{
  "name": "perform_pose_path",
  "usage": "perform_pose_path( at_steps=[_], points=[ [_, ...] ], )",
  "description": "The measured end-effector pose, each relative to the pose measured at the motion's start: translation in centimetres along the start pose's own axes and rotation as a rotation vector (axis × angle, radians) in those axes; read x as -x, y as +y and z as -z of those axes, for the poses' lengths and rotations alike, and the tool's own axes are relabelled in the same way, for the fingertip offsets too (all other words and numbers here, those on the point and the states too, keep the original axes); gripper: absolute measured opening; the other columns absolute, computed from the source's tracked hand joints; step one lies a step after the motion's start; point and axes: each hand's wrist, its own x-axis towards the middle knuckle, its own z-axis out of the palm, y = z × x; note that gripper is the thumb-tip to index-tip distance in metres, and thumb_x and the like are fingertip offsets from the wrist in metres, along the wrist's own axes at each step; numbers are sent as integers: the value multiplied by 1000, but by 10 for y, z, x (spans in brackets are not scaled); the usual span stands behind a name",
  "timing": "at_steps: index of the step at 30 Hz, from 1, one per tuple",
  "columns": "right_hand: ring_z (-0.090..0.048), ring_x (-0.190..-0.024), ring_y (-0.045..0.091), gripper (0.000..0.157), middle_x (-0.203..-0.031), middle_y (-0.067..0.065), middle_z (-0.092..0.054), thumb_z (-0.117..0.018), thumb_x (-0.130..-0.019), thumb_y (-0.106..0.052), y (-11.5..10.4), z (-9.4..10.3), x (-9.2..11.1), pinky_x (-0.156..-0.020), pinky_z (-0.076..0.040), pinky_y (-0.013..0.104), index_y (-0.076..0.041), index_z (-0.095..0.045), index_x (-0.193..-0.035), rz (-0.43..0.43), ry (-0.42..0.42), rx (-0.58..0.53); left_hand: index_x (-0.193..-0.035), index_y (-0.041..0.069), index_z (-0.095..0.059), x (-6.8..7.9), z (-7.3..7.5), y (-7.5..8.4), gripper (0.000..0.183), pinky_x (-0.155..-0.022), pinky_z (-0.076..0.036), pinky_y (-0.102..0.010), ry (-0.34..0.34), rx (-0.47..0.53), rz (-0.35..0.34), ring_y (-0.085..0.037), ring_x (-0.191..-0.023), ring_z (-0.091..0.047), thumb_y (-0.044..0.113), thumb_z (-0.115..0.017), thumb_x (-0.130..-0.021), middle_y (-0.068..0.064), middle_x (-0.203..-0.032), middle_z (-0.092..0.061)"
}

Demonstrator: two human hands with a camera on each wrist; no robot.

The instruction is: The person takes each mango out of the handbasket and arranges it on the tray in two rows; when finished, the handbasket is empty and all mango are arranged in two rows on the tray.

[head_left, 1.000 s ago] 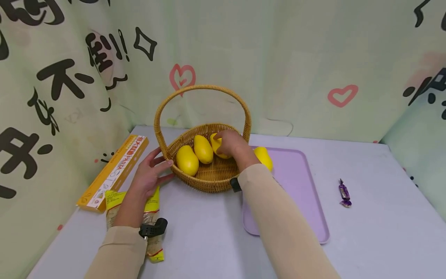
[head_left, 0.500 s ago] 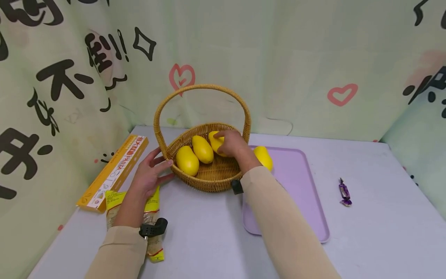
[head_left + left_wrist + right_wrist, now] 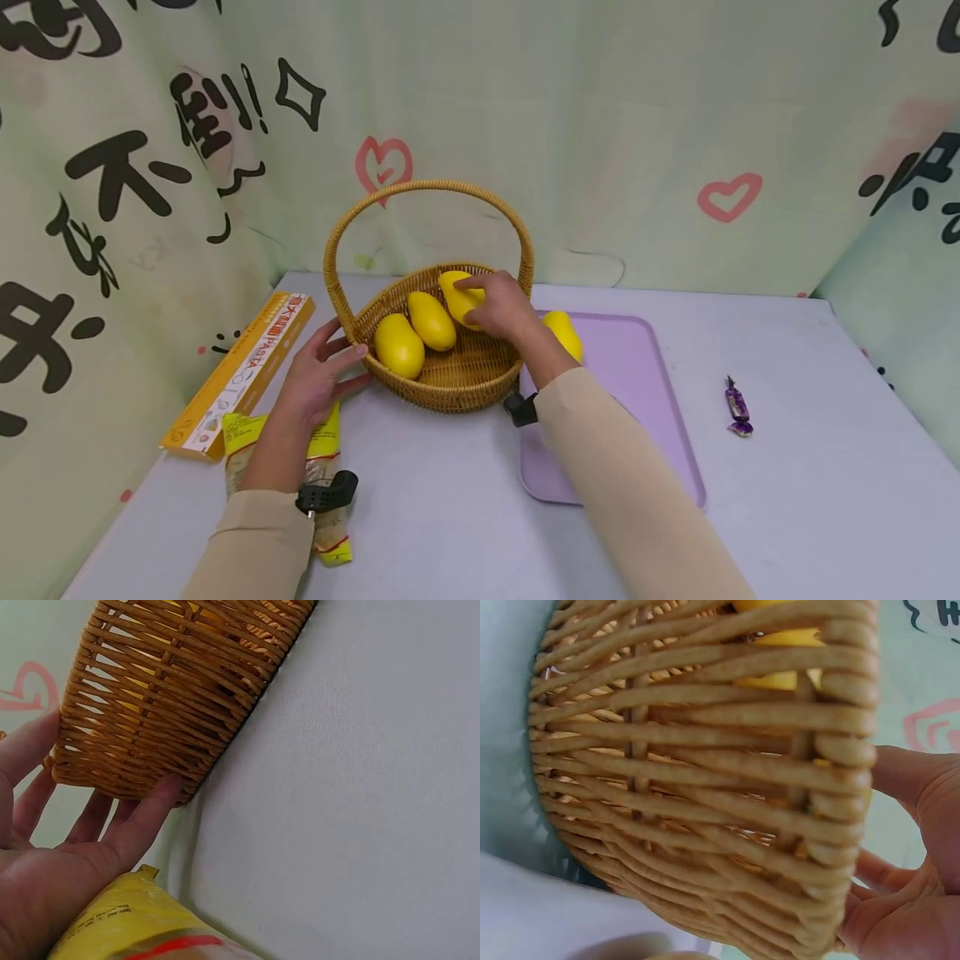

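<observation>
A brown wicker basket (image 3: 450,400) with a tall arched handle stands at the back of the table. My right hand (image 3: 506,312) reaches in under the handle and grips a yellow mango (image 3: 456,292) at the basket's back edge. Beside it lie a middle mango (image 3: 432,322) and a left mango (image 3: 399,347). My left hand (image 3: 318,375) touches the basket's left end, its fingers spread along the wicker. In the left wrist view a fingertip of the left hand (image 3: 67,885) rests against the weave. The basket wall hides most of the right hand's fingers in the right wrist view.
Right of the basket lies a purple tray (image 3: 630,400) with another mango (image 3: 564,333) on its back left, partly behind my right arm. A wrapped candy (image 3: 738,407) is farther right. On the left lie a pasta box (image 3: 240,375) and a yellow-ended packet (image 3: 330,533) under my left forearm.
My right hand has lifted its mango slightly up and leftward toward the basket's back rim. The middle mango has tilted a little. My left hand keeps its place on the basket.
</observation>
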Motion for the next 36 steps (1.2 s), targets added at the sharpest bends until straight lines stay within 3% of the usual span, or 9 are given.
perform_pose_path(
  at_steps=[13, 24, 32, 36],
  points=[
    [-49, -133, 31, 56, -146, 16, -54, -73, -93, -10, -9, 22, 25, -112, -46, 43, -18, -61, -147, 127, 29, 25, -165, 33, -24, 0, 0, 1, 80, -115, -44, -55, -8, 7, -2, -37, -146, -38, 11, -66, -101, -14, -166, -27],
    [-47, -136, 32, 56, -150, 16, -50, -73, -95, -15, -14, 34, 43, -115, -44, 46, -21, -59, -148, 127, 22, -12, -166, 34, -22, 1, 1, 1, 81, -116, -44, -56, -9, 7, -4, -37, -147, -38, 11, -65, -102, -14, -166, -26],
    [-49, -127, 30, 55, -147, 13, -55, -74, -94, -22, -10, 43, 59, -104, -48, 46, -23, -60, -147, 139, 47, -32, -166, 33, -22, 1, 0, 1, 81, -115, -44, -55, -8, 8, -3, -37, -146, -39, 11, -66, -101, -14, -166, -27],
    [-51, -107, 28, 55, -134, 13, -59, -73, -94, -24, -8, 48, 70, -85, -47, 40, -23, -60, -147, 154, 57, -21, -166, 33, -23, 1, 0, 1, 81, -115, -45, -55, -9, 9, -2, -37, -146, -39, 11, -66, -101, -14, -166, -27]
  ],
)
